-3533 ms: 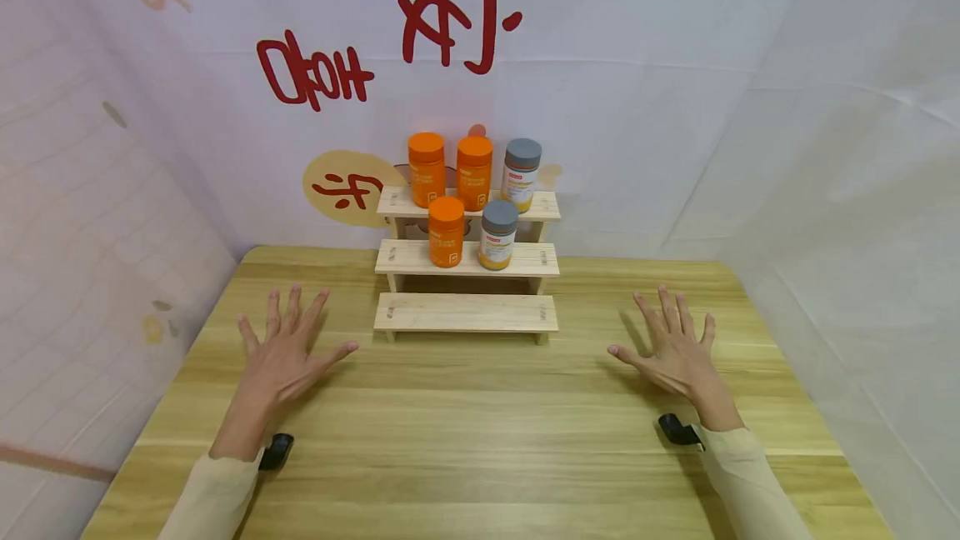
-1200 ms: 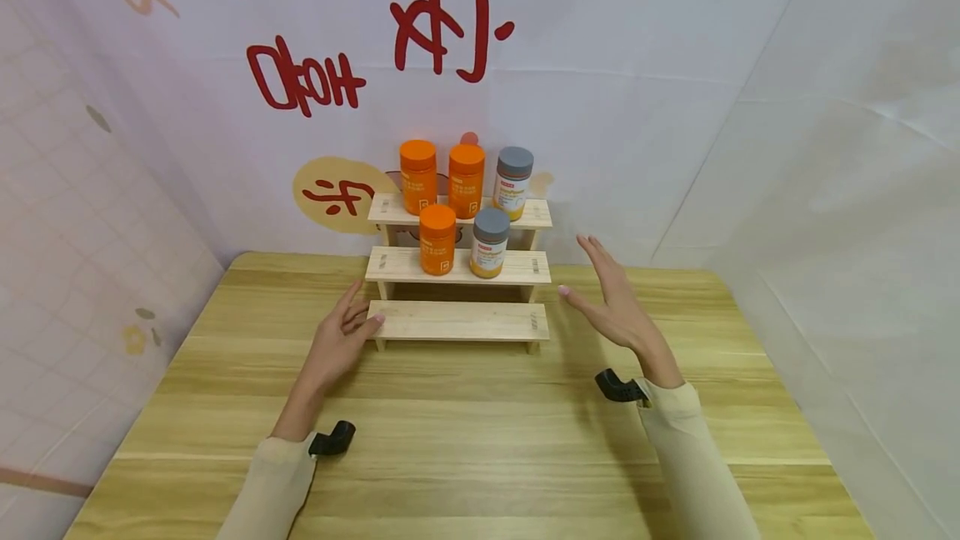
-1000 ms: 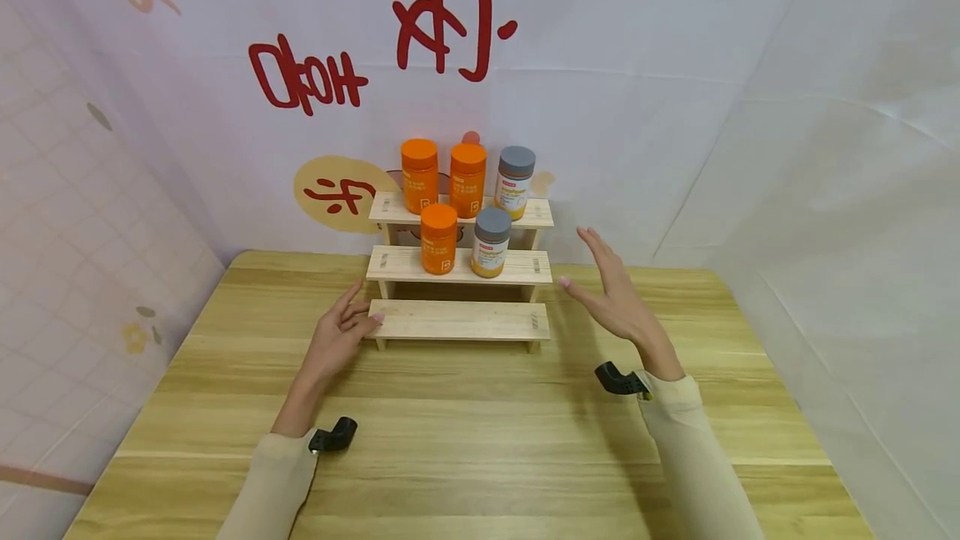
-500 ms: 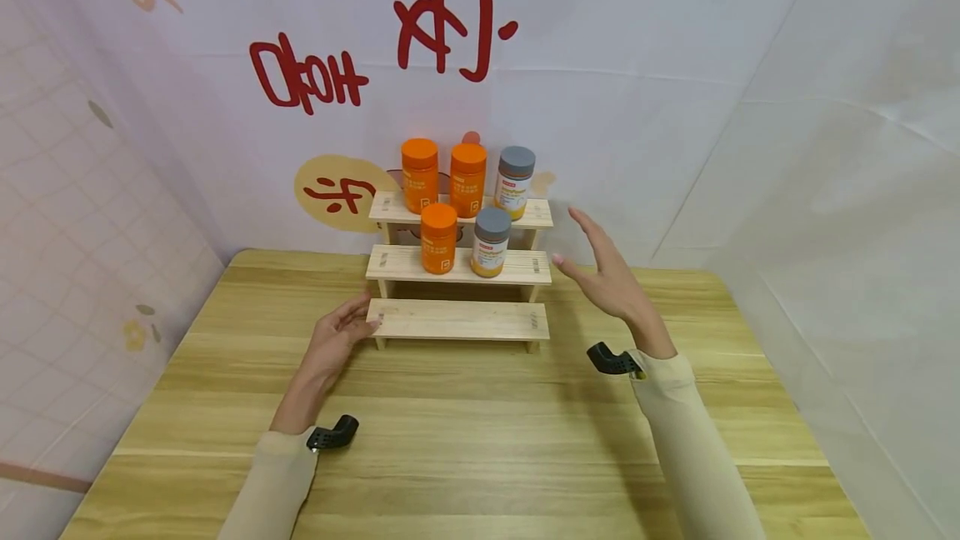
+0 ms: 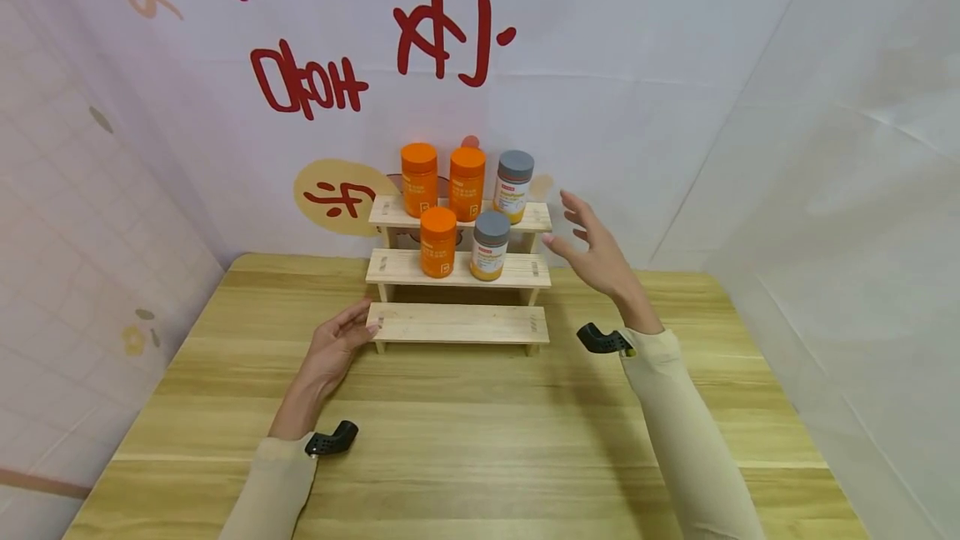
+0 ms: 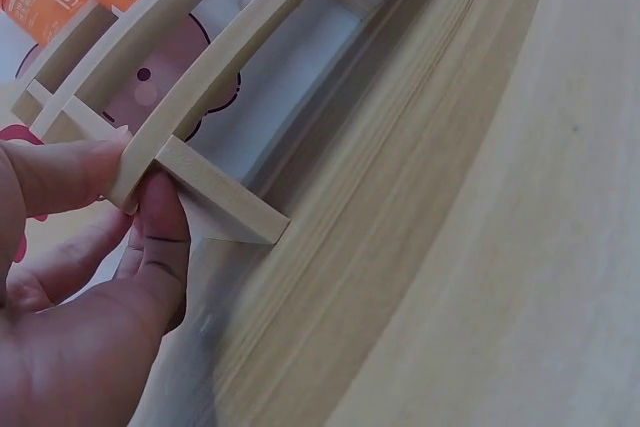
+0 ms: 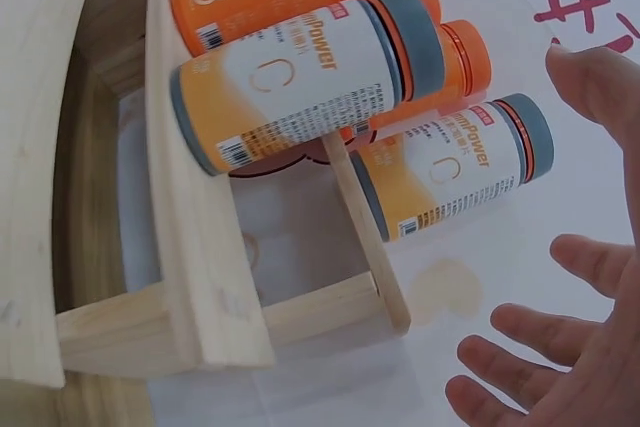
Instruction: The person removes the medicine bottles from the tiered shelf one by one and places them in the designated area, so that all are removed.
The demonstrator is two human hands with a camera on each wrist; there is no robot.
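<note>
A three-step wooden display rack [image 5: 457, 323] stands against the back wall. My left hand [image 5: 330, 352] pinches the left end of its lowest step; in the left wrist view the thumb [image 6: 70, 172] lies on top and curled fingers sit beneath. My right hand [image 5: 596, 261] hovers right of the rack, fingers apart, touching nothing. Nearest to it is a grey-lidded supplement bottle [image 5: 513, 187] on the top step, beside two orange bottles [image 5: 419, 182]. The middle step bears another orange bottle [image 5: 438, 244] and a second grey-lidded bottle [image 5: 490, 248]. All stand upright.
The rack rests near the back edge of a wood-grain table [image 5: 465, 440]. Behind it hangs a white cloth wall [image 5: 637, 107] with red lettering, and similar cloth closes both sides. A black wrist camera [image 5: 333, 438] sits on each sleeve.
Both hands left the tabletop where they lay spread. The left moved right and took hold of the lowest step's end. The right moved up and left toward the top step. The bottles stayed put.
</note>
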